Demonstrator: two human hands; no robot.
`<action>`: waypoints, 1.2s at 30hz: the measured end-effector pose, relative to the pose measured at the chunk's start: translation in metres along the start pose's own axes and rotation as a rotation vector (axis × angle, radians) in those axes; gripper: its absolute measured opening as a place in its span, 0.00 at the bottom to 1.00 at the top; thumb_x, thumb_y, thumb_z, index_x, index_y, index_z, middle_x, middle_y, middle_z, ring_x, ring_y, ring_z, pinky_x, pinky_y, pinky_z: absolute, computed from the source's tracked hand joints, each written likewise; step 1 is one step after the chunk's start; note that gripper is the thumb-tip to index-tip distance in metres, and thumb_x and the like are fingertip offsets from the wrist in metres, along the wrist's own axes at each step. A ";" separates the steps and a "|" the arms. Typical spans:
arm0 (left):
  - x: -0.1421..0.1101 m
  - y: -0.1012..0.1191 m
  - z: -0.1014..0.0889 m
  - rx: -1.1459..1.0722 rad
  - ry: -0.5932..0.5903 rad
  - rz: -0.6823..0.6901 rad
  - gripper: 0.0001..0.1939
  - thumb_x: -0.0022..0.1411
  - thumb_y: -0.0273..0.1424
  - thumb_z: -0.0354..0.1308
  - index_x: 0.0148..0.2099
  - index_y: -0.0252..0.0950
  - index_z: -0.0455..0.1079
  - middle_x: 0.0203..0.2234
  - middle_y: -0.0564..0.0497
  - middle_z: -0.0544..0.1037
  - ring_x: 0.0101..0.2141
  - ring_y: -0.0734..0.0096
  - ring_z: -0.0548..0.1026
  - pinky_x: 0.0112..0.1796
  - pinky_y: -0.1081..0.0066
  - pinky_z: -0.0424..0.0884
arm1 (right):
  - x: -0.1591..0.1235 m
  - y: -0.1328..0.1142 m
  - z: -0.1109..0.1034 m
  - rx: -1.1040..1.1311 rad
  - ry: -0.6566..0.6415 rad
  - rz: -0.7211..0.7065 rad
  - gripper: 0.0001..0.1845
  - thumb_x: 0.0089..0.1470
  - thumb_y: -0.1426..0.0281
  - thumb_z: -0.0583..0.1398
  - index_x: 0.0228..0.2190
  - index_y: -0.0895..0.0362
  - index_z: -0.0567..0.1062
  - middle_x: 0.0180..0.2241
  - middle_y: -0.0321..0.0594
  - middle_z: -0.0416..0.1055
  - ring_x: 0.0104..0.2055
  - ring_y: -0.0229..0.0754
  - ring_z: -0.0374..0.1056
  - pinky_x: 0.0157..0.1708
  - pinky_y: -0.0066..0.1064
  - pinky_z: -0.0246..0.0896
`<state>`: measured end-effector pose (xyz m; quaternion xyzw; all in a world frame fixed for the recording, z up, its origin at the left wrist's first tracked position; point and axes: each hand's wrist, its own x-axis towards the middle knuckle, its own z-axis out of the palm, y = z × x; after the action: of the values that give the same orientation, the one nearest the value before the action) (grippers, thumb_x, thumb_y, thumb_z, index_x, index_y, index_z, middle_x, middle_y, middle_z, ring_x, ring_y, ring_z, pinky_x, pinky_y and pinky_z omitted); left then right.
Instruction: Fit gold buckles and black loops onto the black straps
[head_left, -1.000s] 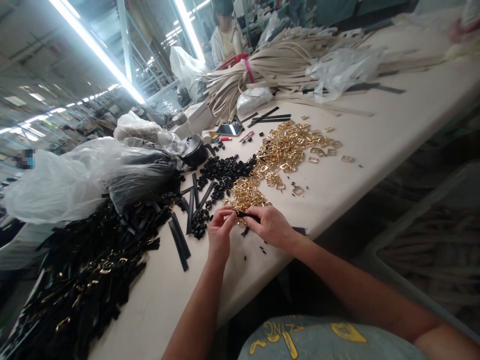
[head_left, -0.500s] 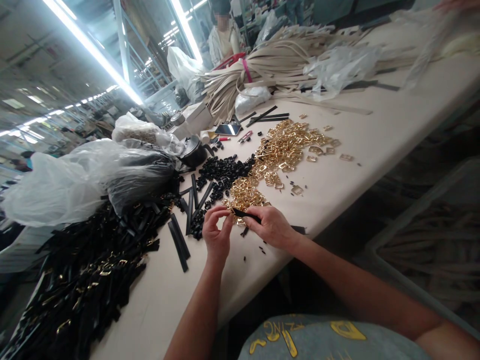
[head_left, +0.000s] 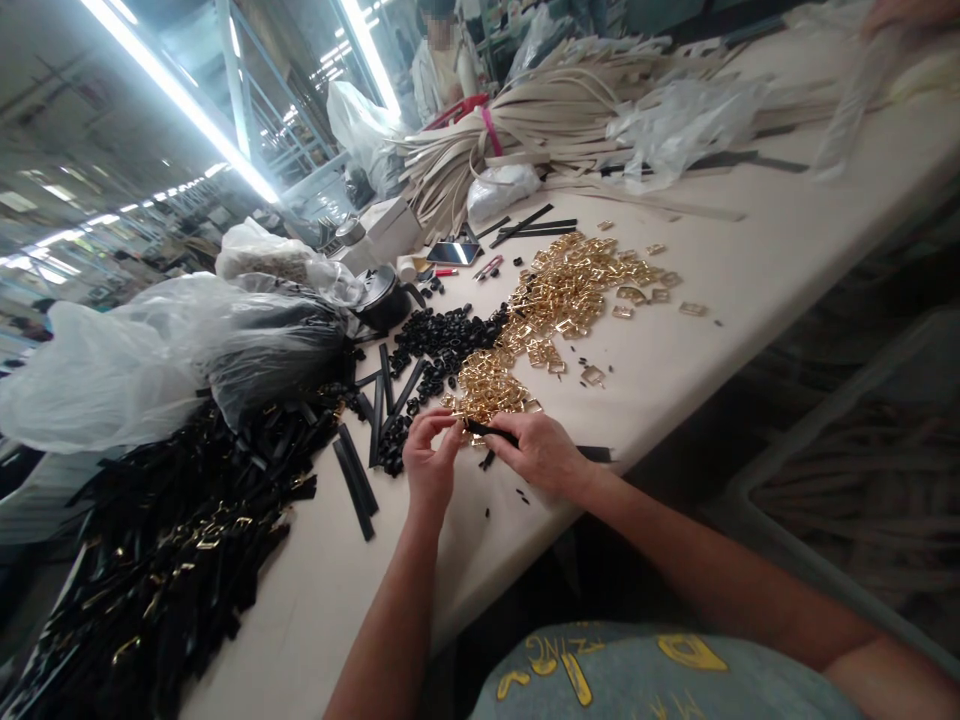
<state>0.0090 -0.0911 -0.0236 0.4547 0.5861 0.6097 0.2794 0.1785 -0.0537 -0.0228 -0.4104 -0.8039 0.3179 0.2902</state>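
Note:
Both my hands work close together over the near edge of a cream table (head_left: 750, 290). My right hand (head_left: 541, 452) is closed on a thin black strap (head_left: 491, 431), whose tip points left. My left hand (head_left: 431, 455) pinches at that tip with curled fingers; what it pinches is too small to make out. Just beyond my fingers lies a heap of gold buckles (head_left: 555, 300), and left of it a heap of small black loops (head_left: 442, 345). Loose black straps (head_left: 358, 470) lie to the left of my left hand.
A big pile of finished black straps with gold buckles (head_left: 165, 560) fills the near left. Plastic bags (head_left: 150, 350) sit behind it. A bundle of cream straps (head_left: 540, 120), a phone (head_left: 448, 252) and a black pot (head_left: 381, 295) stand further back. Another person sits at the far end.
My left hand has turned slightly and its fingers have curled more at the strap's tip. My right hand holds the strap in the same place. The view has shifted a little.

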 end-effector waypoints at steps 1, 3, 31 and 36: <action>0.000 0.002 -0.001 0.061 0.009 0.051 0.06 0.51 0.33 0.69 0.29 0.37 0.77 0.36 0.48 0.75 0.42 0.65 0.72 0.50 0.66 0.66 | 0.000 0.000 0.000 0.006 -0.002 0.000 0.07 0.58 0.68 0.59 0.31 0.56 0.76 0.28 0.38 0.75 0.30 0.39 0.68 0.30 0.28 0.53; -0.001 0.002 -0.003 0.096 0.006 0.075 0.06 0.50 0.33 0.69 0.29 0.38 0.77 0.34 0.48 0.76 0.40 0.66 0.73 0.47 0.67 0.68 | -0.001 0.000 -0.001 0.026 0.000 -0.008 0.07 0.58 0.68 0.59 0.30 0.56 0.76 0.27 0.37 0.74 0.29 0.38 0.67 0.29 0.28 0.53; -0.003 0.003 0.005 -0.090 -0.271 -0.211 0.12 0.48 0.35 0.68 0.27 0.34 0.70 0.21 0.55 0.71 0.24 0.77 0.67 0.29 0.76 0.64 | -0.001 0.001 -0.002 0.032 -0.047 -0.012 0.08 0.58 0.69 0.58 0.32 0.57 0.77 0.29 0.39 0.76 0.31 0.39 0.68 0.31 0.28 0.53; -0.001 0.001 0.003 -0.061 -0.178 -0.201 0.11 0.48 0.34 0.67 0.26 0.34 0.69 0.20 0.55 0.71 0.23 0.78 0.67 0.27 0.76 0.63 | 0.000 -0.002 -0.016 0.041 -0.154 -0.001 0.09 0.58 0.68 0.58 0.30 0.57 0.77 0.28 0.38 0.75 0.29 0.38 0.67 0.30 0.27 0.52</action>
<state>0.0121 -0.0912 -0.0227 0.4373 0.5827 0.5535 0.4036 0.1890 -0.0501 -0.0116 -0.3781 -0.8175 0.3646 0.2361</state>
